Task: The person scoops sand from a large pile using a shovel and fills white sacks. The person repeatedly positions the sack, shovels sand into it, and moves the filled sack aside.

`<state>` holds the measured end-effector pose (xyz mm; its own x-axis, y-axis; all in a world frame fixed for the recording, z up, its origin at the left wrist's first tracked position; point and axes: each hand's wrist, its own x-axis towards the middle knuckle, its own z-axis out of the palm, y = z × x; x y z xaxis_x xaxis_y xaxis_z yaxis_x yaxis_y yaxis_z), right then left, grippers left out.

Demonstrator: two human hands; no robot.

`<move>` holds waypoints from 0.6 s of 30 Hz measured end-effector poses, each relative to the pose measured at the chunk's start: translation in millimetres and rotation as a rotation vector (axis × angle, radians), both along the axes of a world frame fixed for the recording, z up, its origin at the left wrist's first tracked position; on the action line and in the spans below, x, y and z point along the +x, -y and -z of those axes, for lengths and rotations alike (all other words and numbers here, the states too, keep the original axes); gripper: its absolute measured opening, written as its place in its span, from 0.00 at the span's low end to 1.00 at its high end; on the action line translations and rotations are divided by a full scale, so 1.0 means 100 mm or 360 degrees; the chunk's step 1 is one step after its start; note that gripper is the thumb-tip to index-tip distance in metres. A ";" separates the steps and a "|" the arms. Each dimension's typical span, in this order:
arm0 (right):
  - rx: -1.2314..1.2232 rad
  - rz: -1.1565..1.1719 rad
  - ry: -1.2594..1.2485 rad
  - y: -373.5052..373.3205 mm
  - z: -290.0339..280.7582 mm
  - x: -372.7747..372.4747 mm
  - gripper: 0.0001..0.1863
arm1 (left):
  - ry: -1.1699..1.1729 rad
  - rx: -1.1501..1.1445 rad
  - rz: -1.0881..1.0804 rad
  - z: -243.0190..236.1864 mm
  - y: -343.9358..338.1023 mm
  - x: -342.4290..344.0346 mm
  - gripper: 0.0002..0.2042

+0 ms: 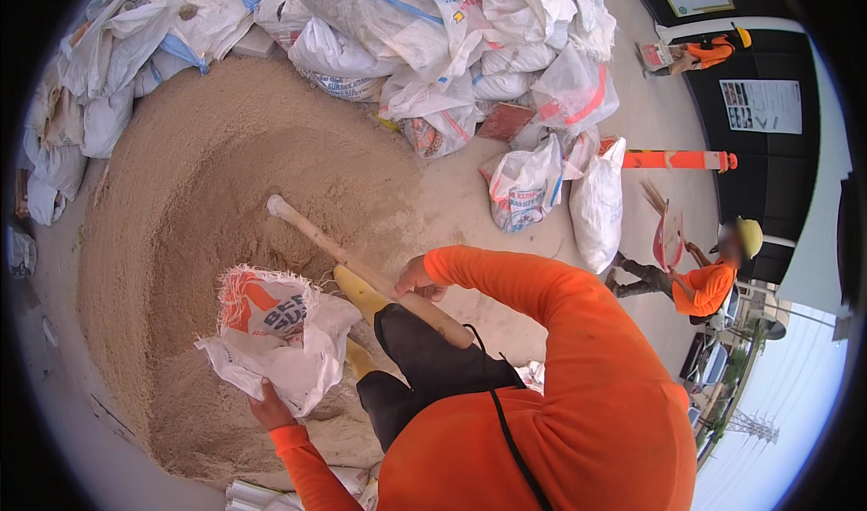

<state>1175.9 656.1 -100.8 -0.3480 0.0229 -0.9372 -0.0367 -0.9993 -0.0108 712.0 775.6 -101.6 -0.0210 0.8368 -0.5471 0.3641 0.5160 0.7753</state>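
My left hand (271,407) pinches the lower edge of a white woven sack (312,366) with orange and dark print. The sack's frayed mouth gapes over the sand pile (208,213). My right hand (420,279), fingers bent, is at a long wooden pole (348,262) and appears to hold it loosely near its upper part. The pole slants from the sand, where its pale far end (276,206) lies, up to my dark-trousered thigh. A yellow boot (361,292) stands beside the pole, in the sand.
Filled white sacks (361,50) are heaped along the far side. A white sack (597,208) stands at right, near an orange-red post (677,159). Two people in orange tops and yellow helmets are at right; the nearer person (709,281) holds a red dustpan-like thing (668,240).
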 end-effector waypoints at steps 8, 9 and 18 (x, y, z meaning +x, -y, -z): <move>-0.0088 0.0407 -0.0300 1.09 -1.03 -0.73 0.28 | 0.0004 -0.0048 -0.0091 0.39 -0.18 -0.18 0.23; -0.0060 0.0491 -0.0338 1.15 -1.15 -0.81 0.29 | 0.0053 -0.0055 -0.0109 0.38 -0.17 -0.17 0.22; -0.0082 0.0550 -0.0337 1.31 -1.39 -0.98 0.37 | -0.0033 0.0009 -0.0046 0.48 0.03 -0.38 0.21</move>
<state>1078.3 524.6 38.3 -0.5137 0.1273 -0.8485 -0.3664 -0.9268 0.0828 673.9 772.3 -149.8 -0.0564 0.8387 -0.5416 0.3653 0.5222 0.7706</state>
